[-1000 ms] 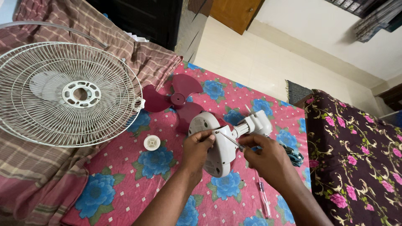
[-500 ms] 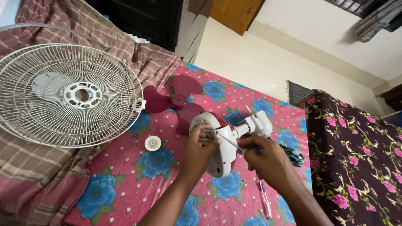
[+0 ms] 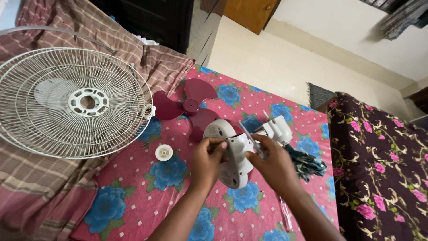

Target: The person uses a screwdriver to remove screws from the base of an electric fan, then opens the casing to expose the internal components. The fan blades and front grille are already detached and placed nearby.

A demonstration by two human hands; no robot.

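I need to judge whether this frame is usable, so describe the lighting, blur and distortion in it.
Head view: soft, even indoor light with no harsh glare; faint shadows under the fan guard; the left hand and right hand on the white fan motor housing are slightly motion-blurred; wide-angle lens bends the wall and floor edges.

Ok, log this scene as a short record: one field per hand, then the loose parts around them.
left hand: steadies the white fan motor housing on the floral sheet
right hand: on the housing's other side, grip on a screwdriver
blade: maroon, lying off the motor beyond the housing
grille: white wire, resting on the striped cloth
cap: small, white, round, lying near the left hand
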